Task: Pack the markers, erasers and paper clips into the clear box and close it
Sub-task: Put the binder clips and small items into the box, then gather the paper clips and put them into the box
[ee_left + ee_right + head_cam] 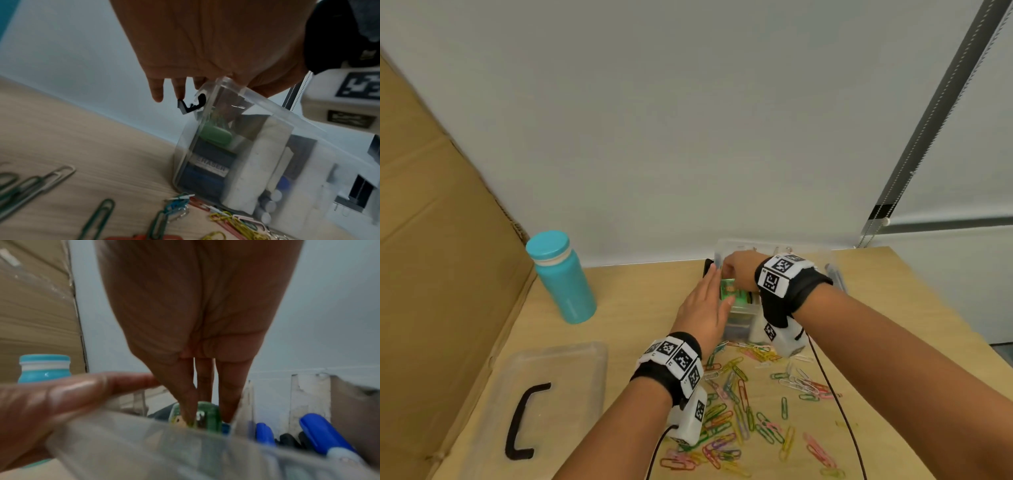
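The clear box (739,245) stands open at the back of the table, with its near wall (144,443) close in the right wrist view. My left hand (705,301) lies flat against the box's left side, fingers straight. My right hand (736,270) reaches down into the left compartment and pinches a green eraser (207,415) between thumb and fingers. Through the wall (267,104) I see a green, a blue and a white eraser stacked inside. Blue and black markers (322,433) lie in the right compartment. Many coloured paper clips (739,411) are scattered on the table in front of the box.
The clear lid (571,363) with a black handle lies at the front left. A teal bottle (561,277) stands left of the box, beside a large cardboard sheet (431,274). The box's black latch (191,104) hangs open. A black cable (835,404) crosses the clips.
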